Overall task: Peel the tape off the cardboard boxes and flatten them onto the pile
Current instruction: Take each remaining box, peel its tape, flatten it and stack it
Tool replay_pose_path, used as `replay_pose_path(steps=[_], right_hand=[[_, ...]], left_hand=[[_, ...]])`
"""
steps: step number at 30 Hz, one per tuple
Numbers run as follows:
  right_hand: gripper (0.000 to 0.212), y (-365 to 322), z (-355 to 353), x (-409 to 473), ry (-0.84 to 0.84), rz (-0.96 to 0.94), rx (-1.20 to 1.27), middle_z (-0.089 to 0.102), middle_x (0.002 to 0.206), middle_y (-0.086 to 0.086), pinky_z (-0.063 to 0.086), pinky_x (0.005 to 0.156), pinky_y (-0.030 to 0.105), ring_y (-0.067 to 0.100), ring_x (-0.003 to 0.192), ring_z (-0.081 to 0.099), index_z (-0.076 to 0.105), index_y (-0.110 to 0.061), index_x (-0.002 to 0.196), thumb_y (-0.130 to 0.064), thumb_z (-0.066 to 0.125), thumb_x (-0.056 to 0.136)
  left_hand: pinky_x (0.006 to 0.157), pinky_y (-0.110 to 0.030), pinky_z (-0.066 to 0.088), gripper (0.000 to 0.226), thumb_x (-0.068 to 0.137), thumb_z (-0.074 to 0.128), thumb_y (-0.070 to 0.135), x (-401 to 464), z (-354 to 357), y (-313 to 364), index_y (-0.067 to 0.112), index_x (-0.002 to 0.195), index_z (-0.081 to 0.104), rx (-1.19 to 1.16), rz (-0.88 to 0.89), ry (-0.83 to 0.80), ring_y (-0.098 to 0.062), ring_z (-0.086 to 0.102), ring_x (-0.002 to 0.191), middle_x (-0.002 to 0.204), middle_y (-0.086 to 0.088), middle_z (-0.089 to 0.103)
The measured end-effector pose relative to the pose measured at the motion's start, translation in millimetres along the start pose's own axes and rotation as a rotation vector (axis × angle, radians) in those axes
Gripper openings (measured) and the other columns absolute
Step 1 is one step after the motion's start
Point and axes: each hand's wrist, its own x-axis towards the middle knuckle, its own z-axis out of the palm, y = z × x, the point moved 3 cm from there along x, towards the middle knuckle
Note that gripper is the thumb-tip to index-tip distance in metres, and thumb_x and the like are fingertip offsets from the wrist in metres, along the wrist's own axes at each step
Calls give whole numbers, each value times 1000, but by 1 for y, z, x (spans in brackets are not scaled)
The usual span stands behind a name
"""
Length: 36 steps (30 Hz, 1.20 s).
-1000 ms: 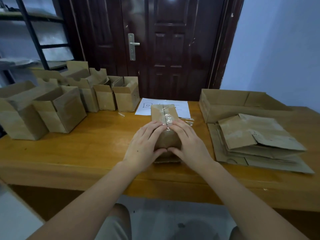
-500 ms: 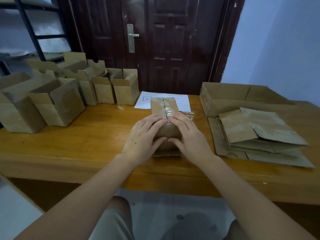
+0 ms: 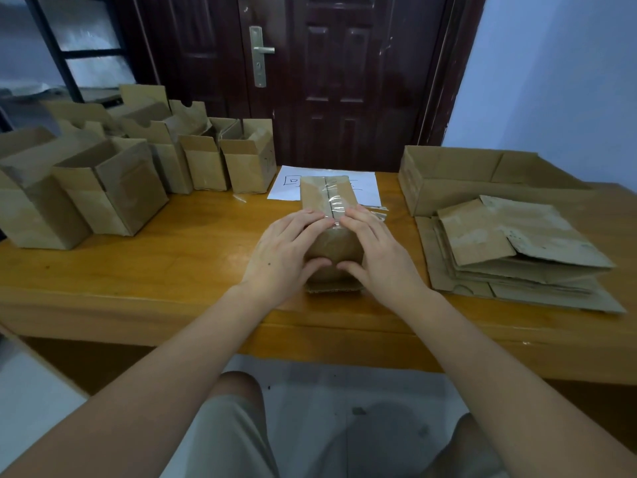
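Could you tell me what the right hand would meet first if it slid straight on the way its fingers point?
Likely the clear tape on the box under the right hand, though depth is unclear.

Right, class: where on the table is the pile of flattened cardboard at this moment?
In the head view, the pile of flattened cardboard lies on the right side of the wooden table, just in front of the shallow open box and right of the right hand.

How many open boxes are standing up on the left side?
5 in the front row: large box far left, medium box, notched box, and two small boxes nearest the white paper. More behind are partly hidden.
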Motion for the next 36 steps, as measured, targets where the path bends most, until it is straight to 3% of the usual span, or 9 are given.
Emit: replay_pose_path(steps=[10, 29, 36], right_hand=[[74, -2, -1, 0, 12, 7, 3, 37, 159, 0, 28, 116, 32, 16, 152, 24, 41, -19, 151, -25, 78, 87], [66, -2, -2, -1, 44, 8, 31, 40, 158, 2, 34, 118, 37, 17, 151, 28, 43, -18, 150, -27, 73, 92], [68, -4, -1, -1, 40, 23, 34, 39, 159, 2, 31, 118, 34, 16, 152, 26, 42, -19, 151, -28, 73, 92]], left_hand=[[118, -38, 29, 76, 83, 80, 40, 1, -3, 0, 23, 148, 47, 23, -12, -50, -22, 41, 142, 149, 0, 50], [115, -44, 39, 62, 89, 72, 37, 1, -5, 6, 22, 145, 50, 22, -39, -32, -23, 43, 141, 146, -1, 52], [115, -45, 41, 78, 80, 84, 40, 6, -11, 2, 20, 146, 48, 123, 19, -112, -26, 48, 137, 146, -4, 54]])
